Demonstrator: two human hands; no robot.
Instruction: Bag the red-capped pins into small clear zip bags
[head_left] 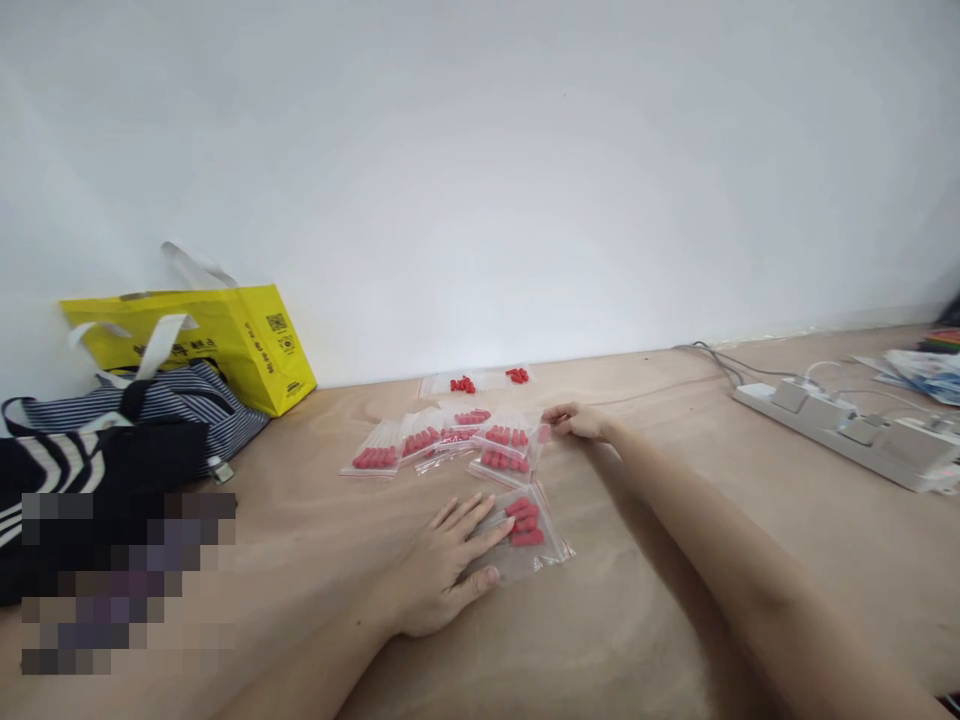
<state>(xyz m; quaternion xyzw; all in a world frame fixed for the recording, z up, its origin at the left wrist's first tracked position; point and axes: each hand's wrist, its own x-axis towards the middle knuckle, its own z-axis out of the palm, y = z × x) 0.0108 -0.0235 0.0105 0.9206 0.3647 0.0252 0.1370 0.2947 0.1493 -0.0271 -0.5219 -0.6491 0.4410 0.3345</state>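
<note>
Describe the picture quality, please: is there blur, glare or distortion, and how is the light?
Head view: soft, even light, with only faint shadows under the left hand and right hand; slight glare on the clear bag of red pieces; the table edge curves from wide-angle distortion; a pixelated patch hides the lower left; the image is generally soft.

A clear zip bag [525, 540] holding several red capsules lies flat on the tan surface, nearest the viewer. Just beyond it, a cluster of similar small bags [457, 440] with red capsules overlaps in a loose row, all lying flat.
</note>
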